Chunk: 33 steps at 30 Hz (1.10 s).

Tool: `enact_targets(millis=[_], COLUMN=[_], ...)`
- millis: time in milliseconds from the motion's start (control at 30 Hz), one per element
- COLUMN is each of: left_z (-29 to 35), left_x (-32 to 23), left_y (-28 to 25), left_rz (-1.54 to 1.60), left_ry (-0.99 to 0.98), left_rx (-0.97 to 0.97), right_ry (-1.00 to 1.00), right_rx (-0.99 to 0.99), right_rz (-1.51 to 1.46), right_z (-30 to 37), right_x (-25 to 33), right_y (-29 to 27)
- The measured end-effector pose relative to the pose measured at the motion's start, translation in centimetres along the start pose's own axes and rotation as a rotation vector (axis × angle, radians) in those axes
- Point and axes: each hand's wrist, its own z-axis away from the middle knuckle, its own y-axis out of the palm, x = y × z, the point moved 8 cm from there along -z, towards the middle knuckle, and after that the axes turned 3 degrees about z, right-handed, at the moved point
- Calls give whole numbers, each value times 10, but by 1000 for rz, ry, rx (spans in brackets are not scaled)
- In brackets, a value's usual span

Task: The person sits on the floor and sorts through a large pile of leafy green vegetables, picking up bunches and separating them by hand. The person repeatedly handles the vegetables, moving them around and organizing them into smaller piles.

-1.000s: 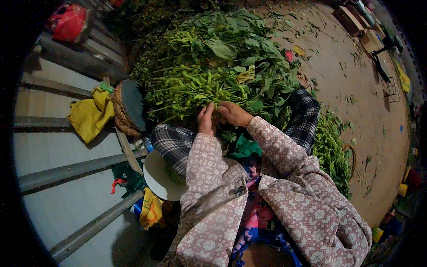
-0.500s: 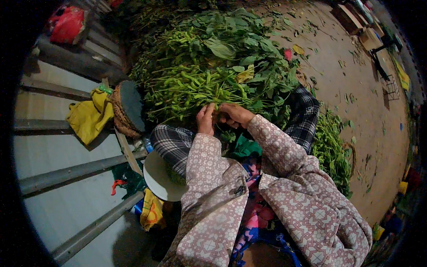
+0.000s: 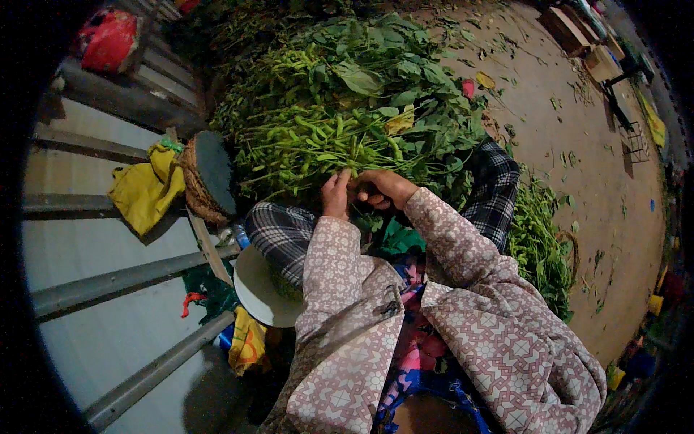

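A heap of leafy green bean plants (image 3: 318, 137) with plump pods lies across the ground in front of my crossed legs. At its near edge my left hand (image 3: 335, 195) is closed, fingertips pinched together by a bean stem. Right beside it, my right hand (image 3: 384, 189) is curled with its fingers bent inward, the fingertips close to those of the left. A bit of green shows where the two hands meet. What exactly lies between the fingers is mostly hidden by the hands.
Left of my knee sits a pale basin (image 3: 264, 293) with something green inside. Beyond it are a round woven-edged stool (image 3: 210, 177), a yellow cloth (image 3: 148, 189) and a ridged metal wall (image 3: 94, 246). More bean plants (image 3: 538, 242) lie right of my other knee.
The hands stay at the heap's near edge, with only a slight shift of the fingers. The plants and surroundings look the same.
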Motion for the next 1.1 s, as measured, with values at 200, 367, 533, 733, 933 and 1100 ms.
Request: enact_targets(millis=[200,367,533,733,933,1100], left_z=[5,4,-3,1,-3,4], left_x=[-3,-2,5,8,27,12], left_y=[2,0,-4,-1,-1,6], left_rz=[-30,-44,-44,35,297,25], left_ry=[-62,-56,16,-107,-250,-77], left_rx=[34,49,-6,59,151,145], right_ry=[42,17,-39,-38,4,-101], right_rx=[53,63,-40,91,55,-112], right_rz=[-102,-134,33,-102,-125,60], right_z=[-3,0,3,-4,-2,-2], right_x=[-6,-5,3,-4,-4,0], right_y=[1,5,5,4,7,-3])
